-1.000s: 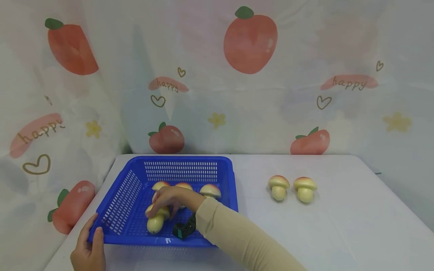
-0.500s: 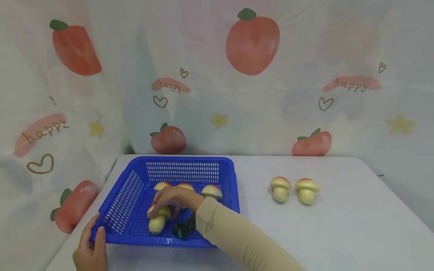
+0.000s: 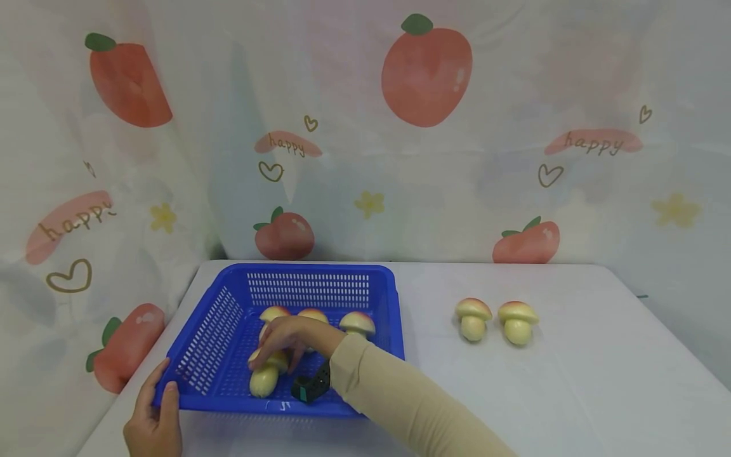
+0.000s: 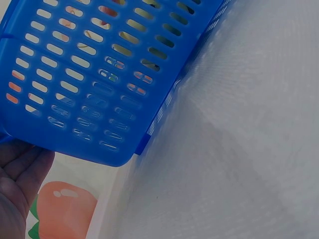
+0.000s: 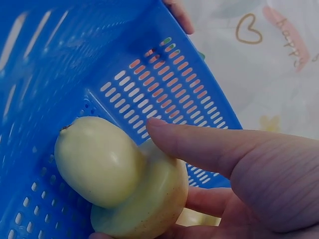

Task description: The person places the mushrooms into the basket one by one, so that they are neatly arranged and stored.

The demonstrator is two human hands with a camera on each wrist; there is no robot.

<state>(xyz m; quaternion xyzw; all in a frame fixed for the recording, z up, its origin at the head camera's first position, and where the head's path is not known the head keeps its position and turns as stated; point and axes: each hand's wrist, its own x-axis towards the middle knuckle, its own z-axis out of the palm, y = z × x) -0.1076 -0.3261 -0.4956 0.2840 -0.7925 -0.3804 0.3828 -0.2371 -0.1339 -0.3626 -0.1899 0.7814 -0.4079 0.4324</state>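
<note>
Head view: two mushrooms [image 3: 473, 319] lie beside the blue basket [image 3: 308, 269].

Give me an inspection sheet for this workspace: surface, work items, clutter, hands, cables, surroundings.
Surface: white tabletop, with the blue basket on its left part.
Work items: one held mushroom and three other mushrooms visible in the basket; two loose mushrooms side by side to its right.
Clutter: nothing seen.
Hands: left hand grips the basket's near left corner; right hand holds a mushroom inside it, a dark device at that wrist.
Cables: nothing seen; a dark sliver by the right edge is too small to identify.
Surroundings: fruit-printed curtain behind and left.
</note>
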